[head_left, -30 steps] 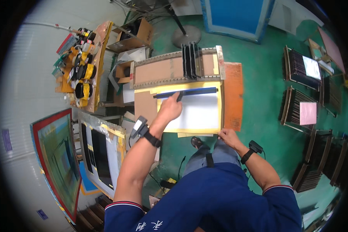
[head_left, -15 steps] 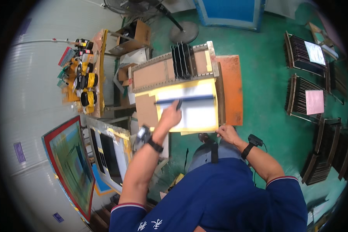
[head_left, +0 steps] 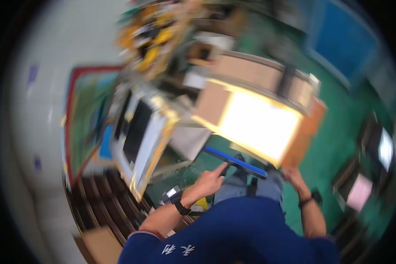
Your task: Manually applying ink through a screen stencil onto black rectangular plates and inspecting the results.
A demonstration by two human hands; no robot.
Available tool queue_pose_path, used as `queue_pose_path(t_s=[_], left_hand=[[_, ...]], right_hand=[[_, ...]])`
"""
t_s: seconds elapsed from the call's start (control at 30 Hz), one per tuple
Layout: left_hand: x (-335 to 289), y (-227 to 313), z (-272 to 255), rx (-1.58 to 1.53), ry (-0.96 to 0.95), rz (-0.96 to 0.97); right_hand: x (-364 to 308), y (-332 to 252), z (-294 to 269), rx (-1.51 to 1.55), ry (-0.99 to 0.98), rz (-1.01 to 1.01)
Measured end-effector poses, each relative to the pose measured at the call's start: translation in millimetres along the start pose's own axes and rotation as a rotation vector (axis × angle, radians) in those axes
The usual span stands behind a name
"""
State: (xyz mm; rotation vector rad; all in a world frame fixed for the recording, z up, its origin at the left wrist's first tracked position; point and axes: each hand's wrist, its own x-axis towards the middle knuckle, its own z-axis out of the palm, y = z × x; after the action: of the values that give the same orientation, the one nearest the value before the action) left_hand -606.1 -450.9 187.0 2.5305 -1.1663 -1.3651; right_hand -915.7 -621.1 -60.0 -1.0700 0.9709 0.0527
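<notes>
My left hand (head_left: 209, 181) is closed round the handle of a long blue-bladed squeegee (head_left: 237, 162), with the index finger stretched along it. The squeegee is off the work surface, close in front of my body and slanting down to the right. Beyond it lies a bright white panel (head_left: 259, 123) bordered with yellow tape, beside a brown board area (head_left: 212, 105). My right hand (head_left: 292, 176) is by the panel's near right corner, next to the orange board (head_left: 310, 132). Its fingers are smeared by motion, and whether they grip anything is unclear.
Behind the panel stands a brown framed board (head_left: 246, 68) with a dark rack piece (head_left: 287, 81). Framed screens (head_left: 141, 136) and a red-edged frame (head_left: 70, 119) lean at the left. Dark racks (head_left: 105, 202) lie lower left. A pink sheet (head_left: 359, 191) rests on a rack at right.
My left hand has brought the squeegee off the white panel, back toward my body. The view has turned leftward and blurred. The white panel looks brighter. My right hand stays near the panel's corner.
</notes>
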Motion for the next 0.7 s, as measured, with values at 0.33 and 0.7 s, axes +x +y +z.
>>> queue_pose_path(t_s=[0.33, 0.7], left_hand=[[-129, -258, -160, -0.321, 0.861, -0.253], [-94, -578, -319, -0.719, 0.862, -0.500]], right_hand=[[-11, -63, 29, -0.543, -0.066, 0.273], [37, -118, 242, -0.815, -0.080, 0.186]])
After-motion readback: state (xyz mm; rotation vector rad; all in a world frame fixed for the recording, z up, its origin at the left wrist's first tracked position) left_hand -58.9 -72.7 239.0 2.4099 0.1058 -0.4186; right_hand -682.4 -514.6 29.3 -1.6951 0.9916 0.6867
